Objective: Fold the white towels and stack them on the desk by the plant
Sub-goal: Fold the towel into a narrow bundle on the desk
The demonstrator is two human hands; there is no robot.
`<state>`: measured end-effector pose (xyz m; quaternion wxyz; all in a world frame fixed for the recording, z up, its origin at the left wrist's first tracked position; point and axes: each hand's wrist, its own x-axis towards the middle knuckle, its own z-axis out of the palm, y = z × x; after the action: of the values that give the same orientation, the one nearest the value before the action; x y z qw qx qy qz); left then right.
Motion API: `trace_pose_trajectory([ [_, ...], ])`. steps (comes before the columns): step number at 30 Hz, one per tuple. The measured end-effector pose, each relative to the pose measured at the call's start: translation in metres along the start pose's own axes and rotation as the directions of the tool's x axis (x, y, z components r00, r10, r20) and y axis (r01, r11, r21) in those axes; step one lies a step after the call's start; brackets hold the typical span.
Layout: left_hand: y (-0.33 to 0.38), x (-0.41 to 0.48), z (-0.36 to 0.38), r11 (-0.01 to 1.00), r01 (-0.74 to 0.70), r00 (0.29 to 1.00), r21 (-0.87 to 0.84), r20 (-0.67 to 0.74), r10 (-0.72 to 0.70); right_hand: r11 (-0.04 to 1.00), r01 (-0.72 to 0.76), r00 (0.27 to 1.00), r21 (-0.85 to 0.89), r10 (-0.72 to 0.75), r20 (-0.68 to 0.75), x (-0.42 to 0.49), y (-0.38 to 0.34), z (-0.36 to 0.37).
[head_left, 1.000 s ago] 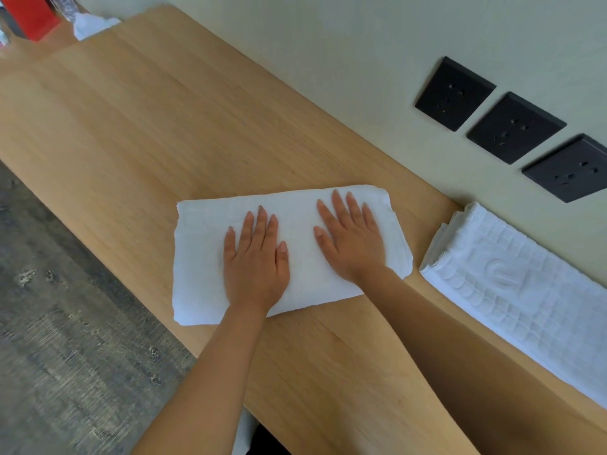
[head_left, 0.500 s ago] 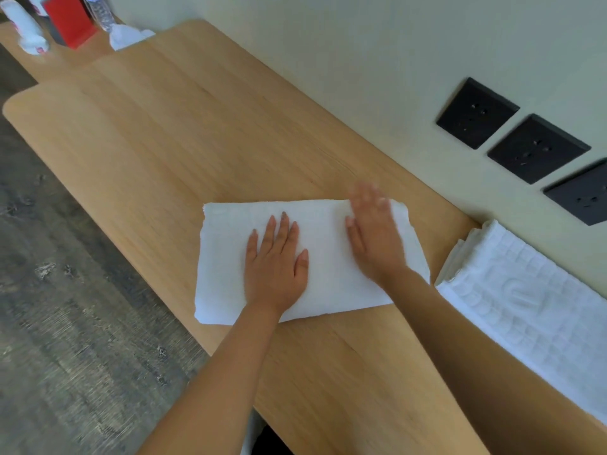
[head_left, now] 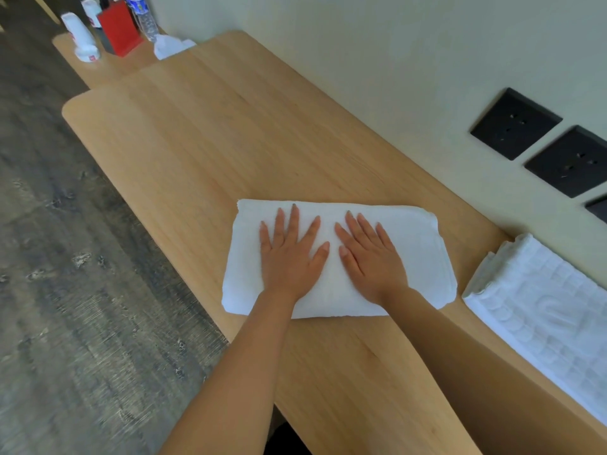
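Both hands lie flat with fingers straight and a little spread, pinching nothing; the left hand (head_left: 289,254) presses the towel (head_left: 422,247) left of its middle, the right hand (head_left: 371,257) just right of it, thumbs near each other but apart; the towel sits folded to a thick oblong at lower centre of the frame, on the desk (head_left: 213,142) close to its near edge. It looks soft, light and limp, likely to spring open unless pressed, and apt to slide on the smooth wood; for a further fold I would pinch the two corners of one short end and carry them over; to lift it, slip flat hands under both short ends so the layers stay together. A second towel (head_left: 542,307), ribbed and folded, lies at the right edge, near but apart; sockets (head_left: 515,123) dot the wall at upper right; a red box (head_left: 120,26) and a bottle (head_left: 143,14) stand at upper left; no plant shows, so the stacking spot cannot be told.
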<state>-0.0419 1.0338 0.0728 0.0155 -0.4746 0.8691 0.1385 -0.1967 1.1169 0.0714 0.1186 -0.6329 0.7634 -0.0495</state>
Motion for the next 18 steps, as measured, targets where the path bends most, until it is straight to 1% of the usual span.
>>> trace_pose_trajectory([
  [3, -0.008, 0.002, -0.005, 0.984, 0.18, 0.983, 0.012, -0.02, -0.18, 1.0, 0.004, 1.0, 0.006, -0.004, -0.008, 0.0, 0.001, 0.001],
  [5, -0.017, 0.003, -0.005, 0.963, 0.269, 0.963, 0.025, -0.026, -0.268, 1.0, 0.004, 1.0, -0.003, -0.004, -0.011, 0.0, 0.001, 0.003],
  [7, -0.025, 0.003, -0.005, 0.944, 0.327, 0.945, -0.033, -0.005, -0.327, 1.0, 0.009, 1.0, 0.003, -0.009, -0.026, 0.0, 0.002, 0.004],
  [10, -0.027, 0.006, -0.002, 0.929, 0.355, 0.935, -0.105, 0.017, -0.355, 1.0, 0.016, 0.997, 0.024, -0.014, -0.075, -0.001, 0.002, 0.006],
  [13, -0.025, 0.011, 0.001, 0.931, 0.356, 0.934, -0.08, 0.014, -0.356, 0.998, 0.01, 0.99, 0.054, -0.002, -0.142, -0.003, 0.001, 0.009],
  [16, -0.026, 0.008, -0.002, 0.934, 0.336, 0.941, -0.123, -0.005, -0.339, 0.994, -0.003, 0.983, 0.113, 0.024, -0.183, -0.008, -0.002, 0.007],
  [17, -0.025, 0.005, -0.003, 0.935, 0.309, 0.947, -0.174, -0.04, -0.32, 0.983, -0.029, 0.979, 0.18, 0.064, -0.192, -0.011, -0.005, 0.006],
  [18, -0.022, 0.0, -0.004, 0.924, 0.261, 0.952, -0.279, -0.086, -0.295, 0.944, -0.075, 0.969, 0.322, 0.145, -0.199, -0.017, -0.01, 0.003],
])
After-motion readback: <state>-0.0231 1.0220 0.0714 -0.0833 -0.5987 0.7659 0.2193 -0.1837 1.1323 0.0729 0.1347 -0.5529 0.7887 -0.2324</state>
